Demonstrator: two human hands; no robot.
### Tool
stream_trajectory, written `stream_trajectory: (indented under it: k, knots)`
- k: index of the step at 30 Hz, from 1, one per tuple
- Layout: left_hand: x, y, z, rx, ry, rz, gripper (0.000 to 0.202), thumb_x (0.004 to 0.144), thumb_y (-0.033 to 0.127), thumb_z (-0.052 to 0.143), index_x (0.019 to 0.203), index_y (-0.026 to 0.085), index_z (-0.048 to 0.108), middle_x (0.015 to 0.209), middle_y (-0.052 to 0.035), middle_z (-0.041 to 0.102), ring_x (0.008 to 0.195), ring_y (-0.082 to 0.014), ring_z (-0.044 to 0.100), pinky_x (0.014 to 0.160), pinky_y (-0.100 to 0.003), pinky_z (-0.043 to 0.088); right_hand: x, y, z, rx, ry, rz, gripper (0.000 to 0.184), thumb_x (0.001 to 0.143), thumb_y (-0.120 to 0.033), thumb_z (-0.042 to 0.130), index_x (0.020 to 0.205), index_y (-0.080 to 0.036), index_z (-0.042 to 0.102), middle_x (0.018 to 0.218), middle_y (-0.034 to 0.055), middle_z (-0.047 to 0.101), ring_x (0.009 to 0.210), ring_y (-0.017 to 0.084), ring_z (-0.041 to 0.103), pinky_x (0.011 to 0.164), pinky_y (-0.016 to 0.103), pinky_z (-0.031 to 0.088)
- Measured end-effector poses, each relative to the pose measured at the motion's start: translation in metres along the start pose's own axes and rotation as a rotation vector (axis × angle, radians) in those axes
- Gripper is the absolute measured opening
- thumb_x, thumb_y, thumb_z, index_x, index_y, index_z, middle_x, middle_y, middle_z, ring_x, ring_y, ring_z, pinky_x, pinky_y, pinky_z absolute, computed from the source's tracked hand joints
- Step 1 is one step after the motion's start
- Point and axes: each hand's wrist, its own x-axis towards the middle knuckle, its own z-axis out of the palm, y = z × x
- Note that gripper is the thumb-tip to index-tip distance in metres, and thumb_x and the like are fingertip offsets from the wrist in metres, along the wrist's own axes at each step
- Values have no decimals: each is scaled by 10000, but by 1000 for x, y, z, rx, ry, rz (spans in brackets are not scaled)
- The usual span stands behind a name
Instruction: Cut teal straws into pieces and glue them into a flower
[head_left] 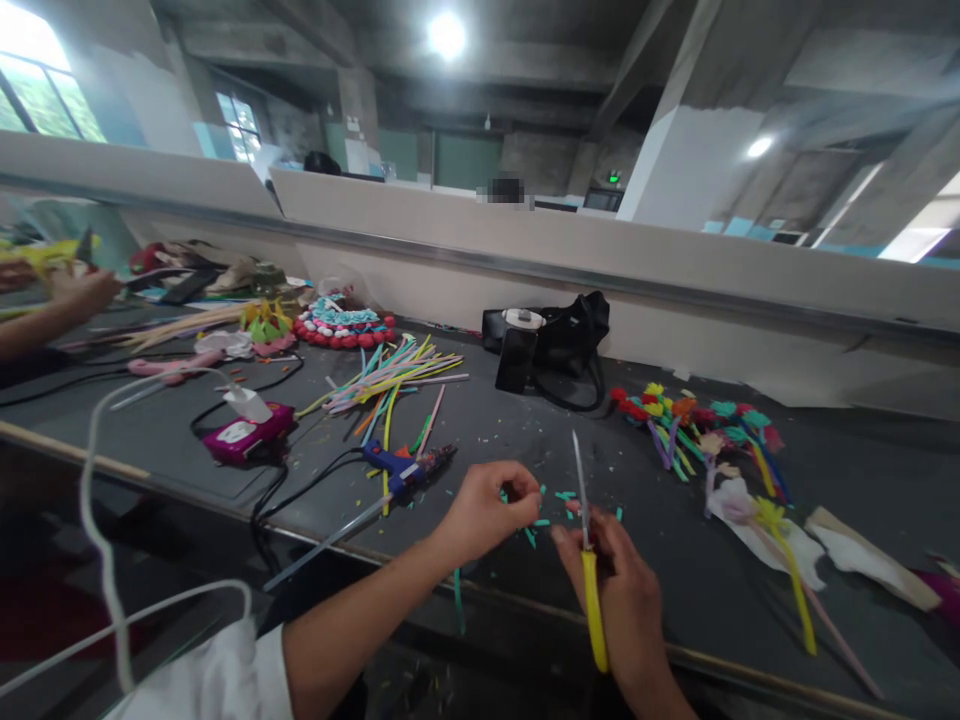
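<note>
My left hand (pixel 491 510) is closed in a pinch above the table's front edge. A bit of teal shows at its fingertips, and a teal pipe cleaner (pixel 458 600) hangs below the wrist, seemingly from the same grip. In my right hand (pixel 626 580) are yellow-handled scissors (pixel 592 610), their blades pointing up and away from me. The blades look closed together. Short teal cuttings (pixel 564 495) lie scattered on the dark table between and beyond my hands. Left of my left hand rests a blue hot glue gun (pixel 397 467) with a clear glue stick behind it.
A heap of pipe cleaners (pixel 397 375) lies left of centre, near a magenta power strip (pixel 251 435) with cables. A black bag (pixel 574 335) and phone (pixel 516 360) stand at the back. Colourful flowers (pixel 682 410) lie right. A co-worker's hand (pixel 86 295) is far left.
</note>
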Motion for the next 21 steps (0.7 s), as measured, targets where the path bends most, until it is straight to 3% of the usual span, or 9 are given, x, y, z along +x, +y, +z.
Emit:
stream_trajectory:
  k: [5,10,13,18,21]
  knots:
    - [-14,-4,8,477,-121,343,77,706,131,617,663,193,602,637,-20,630,632,-158,535,658,-283,324,5,-1,1,85,-15,59,357,831,-469,584,1041,-185,632,818,37,707,697,170,685,668,268,539]
    - [-18,-4,14,531,-114,368,71,718,130,596,687,193,606,640,-32,635,629,-166,540,649,-289,317,6,2,0,107,-49,97,307,834,-413,569,1030,-185,630,856,52,698,710,169,676,693,282,539]
    - [-16,-4,14,391,-142,207,62,715,157,595,683,191,635,633,-19,630,612,-156,535,631,-275,331,7,2,-2,106,-26,121,300,816,-409,575,1010,-188,632,832,47,693,670,166,665,666,281,536]
    - [-9,-6,8,-165,-342,-267,87,691,230,600,657,178,661,574,13,587,538,-121,500,540,-232,342,11,1,-5,114,-33,95,261,804,-370,578,988,-189,617,738,8,671,586,139,637,597,246,519]
    - [-6,-7,3,-407,-415,-391,95,680,243,619,649,170,672,588,4,602,544,-115,524,562,-232,377,11,3,-4,139,-56,79,254,815,-364,574,992,-185,609,765,16,678,619,142,645,625,256,523]
